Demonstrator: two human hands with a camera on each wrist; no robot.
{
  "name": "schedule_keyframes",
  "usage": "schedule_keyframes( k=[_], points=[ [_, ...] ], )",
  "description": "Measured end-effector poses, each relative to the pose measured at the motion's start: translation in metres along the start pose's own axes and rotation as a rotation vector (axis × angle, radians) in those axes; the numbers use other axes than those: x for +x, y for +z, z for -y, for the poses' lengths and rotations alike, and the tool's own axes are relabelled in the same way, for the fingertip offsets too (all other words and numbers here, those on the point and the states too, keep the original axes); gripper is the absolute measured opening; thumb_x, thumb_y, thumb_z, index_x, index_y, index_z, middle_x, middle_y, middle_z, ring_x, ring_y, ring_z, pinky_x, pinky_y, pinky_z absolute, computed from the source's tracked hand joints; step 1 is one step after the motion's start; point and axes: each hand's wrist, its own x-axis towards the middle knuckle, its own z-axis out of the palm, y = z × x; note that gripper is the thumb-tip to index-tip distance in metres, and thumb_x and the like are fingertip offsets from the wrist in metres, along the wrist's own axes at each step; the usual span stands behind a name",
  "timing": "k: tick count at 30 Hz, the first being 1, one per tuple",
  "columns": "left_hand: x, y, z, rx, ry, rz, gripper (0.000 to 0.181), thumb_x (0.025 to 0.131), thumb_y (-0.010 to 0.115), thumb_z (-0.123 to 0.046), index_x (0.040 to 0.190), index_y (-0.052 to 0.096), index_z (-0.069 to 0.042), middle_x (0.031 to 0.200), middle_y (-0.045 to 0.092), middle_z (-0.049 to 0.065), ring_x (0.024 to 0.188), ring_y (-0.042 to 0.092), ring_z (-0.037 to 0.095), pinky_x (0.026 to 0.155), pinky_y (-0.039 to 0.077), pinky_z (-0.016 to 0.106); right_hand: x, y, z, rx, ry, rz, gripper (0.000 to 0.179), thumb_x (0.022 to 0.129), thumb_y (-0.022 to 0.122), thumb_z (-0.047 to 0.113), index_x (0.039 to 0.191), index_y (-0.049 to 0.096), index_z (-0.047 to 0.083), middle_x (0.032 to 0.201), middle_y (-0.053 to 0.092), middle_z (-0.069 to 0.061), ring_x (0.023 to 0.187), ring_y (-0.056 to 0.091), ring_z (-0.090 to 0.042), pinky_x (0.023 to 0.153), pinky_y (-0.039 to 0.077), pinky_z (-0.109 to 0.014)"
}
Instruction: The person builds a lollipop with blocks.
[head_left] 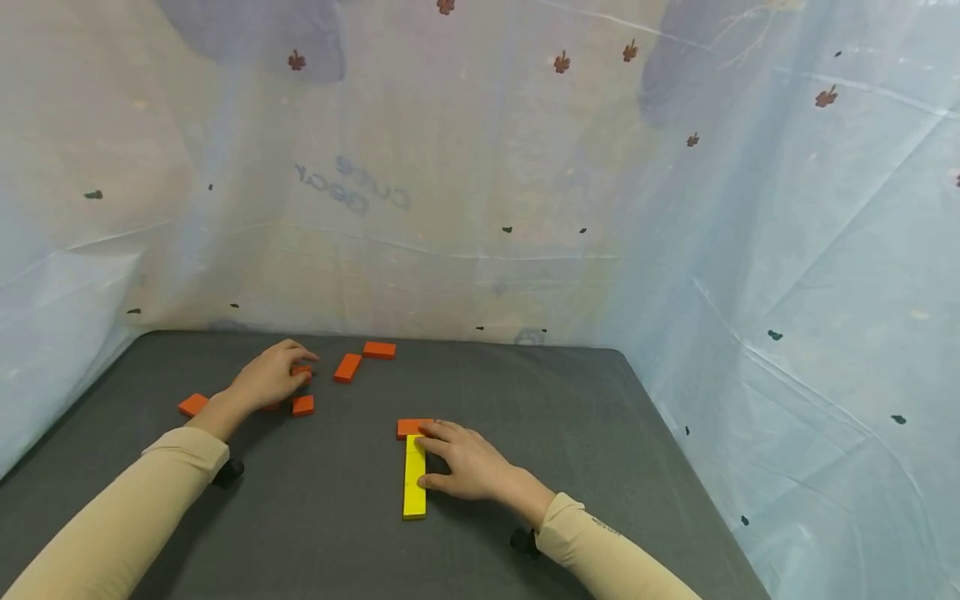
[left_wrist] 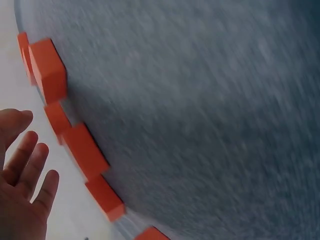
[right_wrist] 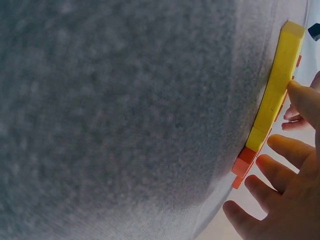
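Note:
In the head view my left hand (head_left: 267, 377) hovers over the far left of the dark table, among loose orange blocks. One orange block (head_left: 302, 368) shows between its thumb and fingers there. The left wrist view has that hand's fingers (left_wrist: 46, 192) loosely bent and apart, with orange blocks (left_wrist: 85, 150) beyond them. My right hand (head_left: 472, 462) is beside a row of yellow blocks (head_left: 414, 492), its thumb right at their edge. An orange block (head_left: 407, 427) lies crosswise at the row's far end, partly hidden by the right fingertips. The right wrist view shows those fingers spread.
Two orange blocks lie farther back, one slanted (head_left: 347, 367) and one sideways (head_left: 379, 350). Another orange block (head_left: 303, 406) is near the left hand, and one (head_left: 193, 405) sits by the left wrist. A translucent patterned curtain (head_left: 480, 167) hangs around the dark table (head_left: 600, 417).

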Motion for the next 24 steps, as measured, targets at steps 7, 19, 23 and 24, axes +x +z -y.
schedule_keyframes(
  k=[7, 19, 23, 24],
  points=[
    [-0.002, 0.002, 0.016, -0.037, -0.011, 0.031, 0.032, 0.092, 0.062, -0.011, 0.123, 0.063, -0.003, 0.127, 0.051, 0.025, 0.109, 0.053, 0.042, 0.084, 0.047, 0.057, -0.001, 0.000, 0.000, 0.007, -0.003, 0.012, 0.061, 0.094, 0.053, 0.052, 0.146, 0.042, 0.023, 0.157, 0.029, 0.003, 0.143, 0.030, -0.020, 0.111, 0.035, -0.046],
    [-0.007, 0.004, 0.017, -0.030, -0.012, 0.039, 0.028, 0.091, 0.063, -0.007, 0.118, 0.066, -0.002, 0.119, 0.058, 0.024, 0.105, 0.056, 0.042, 0.083, 0.048, 0.056, -0.002, 0.003, -0.002, 0.014, -0.041, -0.006, 0.061, 0.094, 0.053, 0.052, 0.146, 0.043, 0.020, 0.156, 0.031, 0.000, 0.141, 0.034, -0.021, 0.110, 0.037, -0.043],
    [-0.007, 0.004, 0.017, -0.027, -0.008, 0.028, 0.027, 0.091, 0.062, -0.005, 0.117, 0.067, -0.002, 0.118, 0.058, 0.024, 0.105, 0.056, 0.042, 0.082, 0.048, 0.056, -0.002, 0.003, -0.002, 0.002, -0.059, -0.021, 0.062, 0.094, 0.053, 0.052, 0.146, 0.043, 0.019, 0.155, 0.031, -0.001, 0.140, 0.035, -0.021, 0.110, 0.037, -0.042],
    [-0.007, 0.004, 0.016, -0.028, -0.009, 0.025, 0.027, 0.091, 0.062, -0.005, 0.117, 0.067, -0.003, 0.119, 0.058, 0.024, 0.106, 0.055, 0.042, 0.083, 0.048, 0.056, -0.002, 0.003, -0.003, 0.000, -0.061, -0.023, 0.062, 0.094, 0.053, 0.052, 0.146, 0.043, 0.019, 0.155, 0.031, -0.001, 0.140, 0.035, -0.021, 0.110, 0.037, -0.042]
  ],
)
